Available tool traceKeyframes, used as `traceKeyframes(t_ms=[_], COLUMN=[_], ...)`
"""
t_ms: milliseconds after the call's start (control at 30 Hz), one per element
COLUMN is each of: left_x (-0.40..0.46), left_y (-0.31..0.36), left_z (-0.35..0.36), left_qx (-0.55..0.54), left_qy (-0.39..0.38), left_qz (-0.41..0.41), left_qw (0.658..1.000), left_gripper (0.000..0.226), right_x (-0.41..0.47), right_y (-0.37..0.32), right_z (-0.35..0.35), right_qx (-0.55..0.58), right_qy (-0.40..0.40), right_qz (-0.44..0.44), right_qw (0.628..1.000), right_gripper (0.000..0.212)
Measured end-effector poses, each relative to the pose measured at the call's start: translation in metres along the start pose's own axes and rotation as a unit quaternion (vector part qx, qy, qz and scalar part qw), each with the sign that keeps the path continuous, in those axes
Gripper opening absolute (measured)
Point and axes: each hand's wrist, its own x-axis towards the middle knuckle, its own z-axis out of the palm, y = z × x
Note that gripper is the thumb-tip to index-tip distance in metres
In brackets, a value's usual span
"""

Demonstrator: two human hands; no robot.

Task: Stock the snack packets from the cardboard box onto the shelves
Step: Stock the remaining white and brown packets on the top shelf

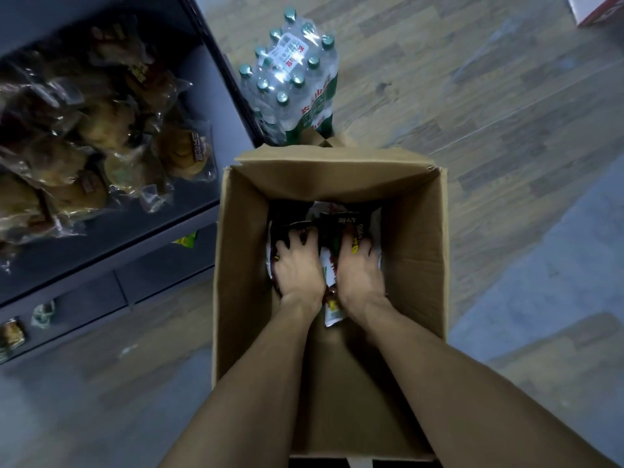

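Note:
An open cardboard box stands on the floor below me. At its bottom lie several snack packets, dark and white with red and yellow print. Both my arms reach down into the box. My left hand has its fingers curled over a dark packet on the left. My right hand grips another dark packet with yellow lettering on the right. A white packet shows between my wrists. The dark shelf to the left holds clear-wrapped bread packets.
A shrink-wrapped pack of water bottles stands on the floor just beyond the box, against the shelf's end. Lower shelf levels show a few small packets. A red and white box corner sits top right. Wood-pattern floor lies to the right.

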Motion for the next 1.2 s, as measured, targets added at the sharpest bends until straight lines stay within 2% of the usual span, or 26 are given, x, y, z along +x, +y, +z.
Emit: traceKeyframes(t_ms=[67, 200, 300, 667, 767, 1000, 1200], left_x=[0.000, -0.010, -0.023, -0.096, -0.114, -0.163, -0.197], left_y=[-0.005, -0.012, -0.008, -0.006, -0.007, -0.006, -0.012], left_z=[-0.023, -0.070, -0.109, -0.219, -0.237, -0.259, -0.274], left_qx=[0.009, -0.011, -0.034, -0.076, -0.078, -0.072, -0.072], left_qy=[-0.030, -0.030, -0.035, 0.056, 0.073, 0.097, 0.159], left_qz=[0.016, 0.024, 0.034, 0.125, 0.146, 0.158, 0.158], left_qw=[0.999, 0.999, 0.998, 0.988, 0.983, 0.980, 0.972], left_gripper=[0.053, 0.053, 0.059, 0.050, 0.052, 0.048, 0.042], right_x=[-0.008, -0.037, -0.063, -0.146, -0.169, -0.210, -0.244], right_y=[0.000, -0.003, -0.005, -0.024, -0.027, -0.024, -0.012], right_z=[-0.021, -0.065, -0.091, -0.170, -0.186, -0.197, -0.213], right_qx=[0.015, 0.013, 0.032, 0.074, 0.080, 0.118, 0.086], right_qy=[-0.016, 0.040, 0.063, 0.190, 0.230, 0.269, 0.325], right_qz=[0.005, -0.054, -0.049, 0.007, 0.004, -0.023, -0.046], right_qw=[1.000, 0.998, 0.996, 0.979, 0.970, 0.956, 0.941], right_gripper=[0.067, 0.071, 0.074, 0.071, 0.067, 0.069, 0.069])
